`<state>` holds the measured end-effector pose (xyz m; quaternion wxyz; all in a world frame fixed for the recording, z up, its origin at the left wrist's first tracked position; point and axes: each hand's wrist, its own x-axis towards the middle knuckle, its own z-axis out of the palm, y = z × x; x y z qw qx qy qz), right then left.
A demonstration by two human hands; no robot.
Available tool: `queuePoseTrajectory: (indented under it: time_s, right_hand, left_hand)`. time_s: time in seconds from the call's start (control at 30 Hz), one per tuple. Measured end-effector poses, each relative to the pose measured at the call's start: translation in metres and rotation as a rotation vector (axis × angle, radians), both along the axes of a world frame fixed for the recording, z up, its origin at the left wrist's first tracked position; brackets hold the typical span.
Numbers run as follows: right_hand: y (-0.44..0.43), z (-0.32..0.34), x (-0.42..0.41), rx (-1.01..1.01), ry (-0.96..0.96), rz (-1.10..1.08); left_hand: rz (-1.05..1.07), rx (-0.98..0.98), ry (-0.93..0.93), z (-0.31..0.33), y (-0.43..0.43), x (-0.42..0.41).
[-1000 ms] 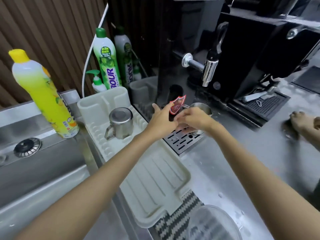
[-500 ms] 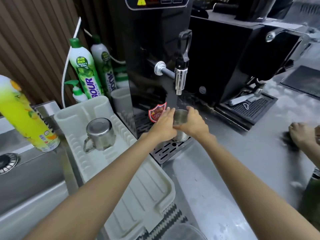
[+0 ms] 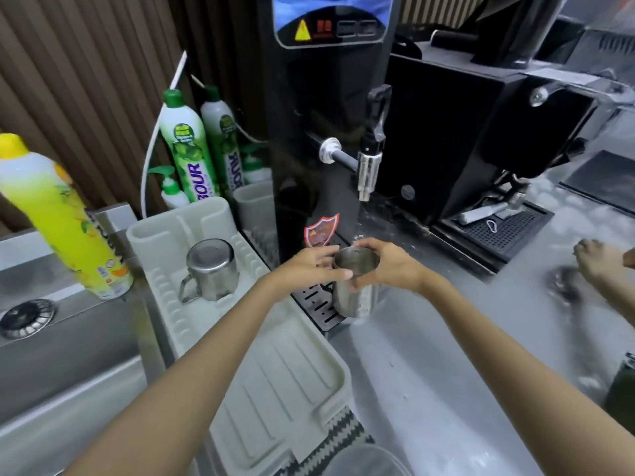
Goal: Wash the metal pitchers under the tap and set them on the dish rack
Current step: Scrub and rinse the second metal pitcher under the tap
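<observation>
Fingers [image 3: 367, 247] round the upright pitcher [image 3: 355, 298].

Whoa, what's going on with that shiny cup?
A person holds a metal pitcher upright with the left hand and right hand on either side, just below the tap of a black water machine and above its drip tray. Whether water is running is unclear. A second pitcher sits upside down on the dish rack.

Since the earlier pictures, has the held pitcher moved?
Yes. The pitcher has come forward, from under the tap to the front edge of the drip grate.
</observation>
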<state>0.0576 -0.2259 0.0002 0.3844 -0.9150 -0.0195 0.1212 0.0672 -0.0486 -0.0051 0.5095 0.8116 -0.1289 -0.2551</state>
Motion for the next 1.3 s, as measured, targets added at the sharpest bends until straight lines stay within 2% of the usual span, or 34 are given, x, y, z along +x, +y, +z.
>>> queuePoseTrajectory:
  time_s: [0.13,0.23,0.37,0.6,0.7,0.83,0.97,1.07,1.2,1.23,1.3]
  right_hand:
    - [0.035,0.031,-0.025,-0.001,0.037,0.256]
    - [0.080,0.053,-0.041,-0.091,-0.003,0.479]
    - [0.150,0.065,-0.054,-0.104,-0.040,0.652]
    - [0.291,0.058,-0.089,0.044,0.019,0.733]
    - [0.347,0.036,-0.106,0.176,0.052,0.595]
    - [0.407,0.009,-0.139,0.379,0.272,0.338]
    - [0.449,-0.003,-0.176,0.373,0.408,0.408]
    - [0.470,0.000,-0.188,0.336,0.372,0.389]
    - [0.486,-0.004,-0.196,0.462,0.337,0.280]
    - [0.486,-0.009,-0.196,0.474,0.317,0.260]
    - [0.483,-0.017,-0.191,0.491,0.266,0.247]
  left_hand:
    - [0.047,-0.309,0.332,0.001,0.044,-0.014]
    - [0.151,-0.596,0.549,-0.002,0.094,-0.032]
    - [0.154,-0.622,0.613,-0.007,0.164,-0.077]
    - [0.612,-0.717,0.542,-0.013,0.282,-0.156]
    - [0.804,-0.810,0.481,-0.027,0.331,-0.184]
    - [1.045,-0.911,0.365,-0.039,0.383,-0.210]
    - [1.123,-0.944,0.269,-0.048,0.410,-0.231]
    - [1.158,-1.017,0.254,-0.053,0.415,-0.240]
    - [1.170,-1.197,0.257,-0.047,0.409,-0.246]
    - [1.184,-1.167,0.241,-0.045,0.408,-0.246]
    - [1.170,-0.983,0.216,-0.042,0.408,-0.249]
